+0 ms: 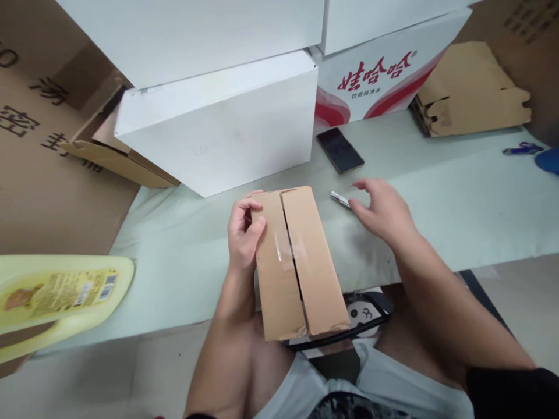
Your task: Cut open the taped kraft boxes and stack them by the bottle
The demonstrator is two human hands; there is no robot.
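My left hand (247, 233) grips the left side of a small brown cardboard box (321, 256), thumb on the top face. Two flaps meet along a narrow gap down the box's middle, with clear tape (292, 247) across it. The near end of the box juts past the table's front edge. To the right, my right hand (382, 209) is open, thumb and fingers apart. Beside its thumb lies a small slim silver object (339, 199), too small to name surely; I cannot tell whether the thumb touches it. A dark smartphone (340, 150) lies just beyond.
White boxes (218, 128) are stacked at the back, beside a red-and-white printed carton (375, 84). Flattened cardboard (476, 105) and purple-handled scissors (523, 149) are at the right. A yellow plastic item (117, 270) with a label sits at the left on the pale green tablecloth (174, 279).
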